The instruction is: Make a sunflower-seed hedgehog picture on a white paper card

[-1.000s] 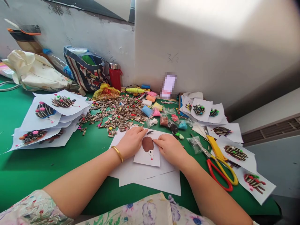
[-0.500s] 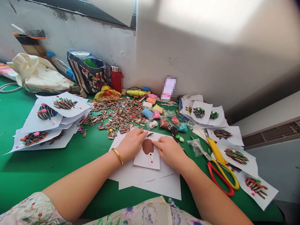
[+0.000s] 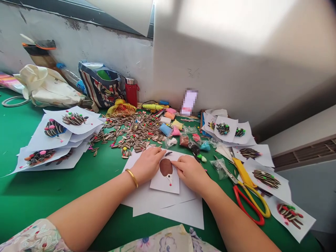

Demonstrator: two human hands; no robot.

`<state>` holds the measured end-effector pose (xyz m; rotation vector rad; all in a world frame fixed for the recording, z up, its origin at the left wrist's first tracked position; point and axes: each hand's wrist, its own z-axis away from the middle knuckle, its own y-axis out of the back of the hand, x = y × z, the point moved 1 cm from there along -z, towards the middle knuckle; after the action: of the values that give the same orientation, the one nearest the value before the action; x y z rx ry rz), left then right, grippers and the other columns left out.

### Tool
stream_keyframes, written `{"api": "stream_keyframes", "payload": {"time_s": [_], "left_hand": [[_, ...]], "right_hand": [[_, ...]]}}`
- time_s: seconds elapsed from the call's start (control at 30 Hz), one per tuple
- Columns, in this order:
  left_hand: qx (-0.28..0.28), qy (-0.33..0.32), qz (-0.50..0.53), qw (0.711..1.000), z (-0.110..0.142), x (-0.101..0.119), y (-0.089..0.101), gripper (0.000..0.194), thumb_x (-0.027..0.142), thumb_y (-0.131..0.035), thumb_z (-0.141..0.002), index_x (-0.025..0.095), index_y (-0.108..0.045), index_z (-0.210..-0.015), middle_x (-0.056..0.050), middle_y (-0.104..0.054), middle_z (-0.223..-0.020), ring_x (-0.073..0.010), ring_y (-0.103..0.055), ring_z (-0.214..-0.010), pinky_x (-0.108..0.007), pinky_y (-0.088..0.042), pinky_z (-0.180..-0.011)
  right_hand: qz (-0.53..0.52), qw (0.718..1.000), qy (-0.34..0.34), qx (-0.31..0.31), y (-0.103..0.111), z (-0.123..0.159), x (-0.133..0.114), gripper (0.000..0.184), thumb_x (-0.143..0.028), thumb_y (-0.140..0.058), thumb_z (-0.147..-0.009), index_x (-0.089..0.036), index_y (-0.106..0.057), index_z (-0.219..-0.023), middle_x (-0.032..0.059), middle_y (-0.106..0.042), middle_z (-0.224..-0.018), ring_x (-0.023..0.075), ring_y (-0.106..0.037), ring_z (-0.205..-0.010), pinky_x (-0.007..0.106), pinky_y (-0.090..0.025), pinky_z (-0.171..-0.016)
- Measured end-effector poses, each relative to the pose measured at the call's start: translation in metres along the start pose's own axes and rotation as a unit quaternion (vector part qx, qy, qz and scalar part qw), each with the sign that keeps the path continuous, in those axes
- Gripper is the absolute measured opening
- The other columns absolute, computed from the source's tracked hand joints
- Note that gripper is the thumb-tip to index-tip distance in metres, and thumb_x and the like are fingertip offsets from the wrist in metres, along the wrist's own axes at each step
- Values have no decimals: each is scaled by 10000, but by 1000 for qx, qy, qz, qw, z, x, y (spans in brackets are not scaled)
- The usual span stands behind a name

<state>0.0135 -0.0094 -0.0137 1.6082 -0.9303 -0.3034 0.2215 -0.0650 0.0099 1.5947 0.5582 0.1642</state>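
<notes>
A small white card lies on larger white sheets in front of me. It bears a flattened brown clay patch with a white pointed face, a dark eye and a red nose, like a hedgehog. A dark curved clay piece sits above the patch. My left hand rests on the card's left side, fingers stretched toward the patch's upper left edge. From the right, my right hand touches the patch's edge with its extended index finger; the other fingers are loosely bent. Neither hand grasps anything visible.
Sunflower seeds are heaped beyond the sheets, beside coloured clay packets. Finished seed-hedgehog cards lie in a left stack and along the right. Scissors and a yellow cutter lie right. Bags and a red flask line the wall.
The whole view has shifted slightly, with the table appearing a little lower. Both hands keep nearly the same place beside the brown patch.
</notes>
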Motion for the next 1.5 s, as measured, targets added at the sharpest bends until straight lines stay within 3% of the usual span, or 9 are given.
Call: {"api": "stream_keyframes", "payload": {"time_s": [0.27,0.5,0.67,0.87,0.97,1.2,1.5], "left_hand": [[-4,3,-4,1000,0,0,0,398,105,-423,-949,190,-572,-1308,-113,-635,-1184,-253,-559,-1080,-443,-466,-974],[-9,4,-6,1000,0,0,2,402,106,-414,-953,190,-565,-1316,-106,-633,-1207,-254,-557,-1087,-437,-462,-976],[-4,3,-7,1000,0,0,0,423,92,-418,-945,182,-560,-1333,-117,-630,-1218,-261,-554,-1109,-442,-462,-988],[-3,3,-5,1000,0,-1,-1,409,95,-423,-950,188,-565,-1322,-109,-636,-1198,-256,-564,-1097,-435,-470,-977],[2,1,-7,1000,0,-1,0,420,85,-431,-942,199,-560,-1325,-108,-633,-1207,-255,-561,-1109,-435,-463,-988],[1,3,-9,1000,0,0,0,413,91,-419,-949,202,-560,-1321,-102,-634,-1199,-251,-560,-1094,-423,-463,-975],[0,4,-5,1000,-1,0,0,400,98,-423,-952,207,-565,-1310,-100,-636,-1191,-250,-563,-1095,-425,-463,-974]], "right_hand": [[-14,1000,-8,19,7,2,3,338,-117,-532,-923,-225,-741,-1166,67,-669,-933,192,-570,-866,310,-426,-778],[1,1000,7,-12,9,1,3,289,-186,-527,-966,-244,-760,-1127,56,-670,-864,182,-577,-834,302,-412,-739],[-4,1000,-11,10,12,2,4,302,-159,-541,-941,-235,-752,-1144,65,-677,-923,184,-580,-850,304,-416,-763],[-5,1000,-8,-15,9,2,4,297,-187,-534,-956,-265,-751,-1144,48,-643,-849,175,-567,-818,296,-401,-737],[-11,1000,-17,8,9,1,5,302,-165,-542,-941,-250,-751,-1142,57,-657,-885,179,-571,-834,301,-411,-754],[-43,999,-5,15,10,1,4,234,-134,-558,-914,-212,-778,-928,47,-661,-847,175,-582,-829,301,-420,-772],[-61,997,-39,0,5,-2,5,239,-169,-519,-968,-212,-754,-967,42,-662,-892,177,-591,-897,297,-428,-811]]}}
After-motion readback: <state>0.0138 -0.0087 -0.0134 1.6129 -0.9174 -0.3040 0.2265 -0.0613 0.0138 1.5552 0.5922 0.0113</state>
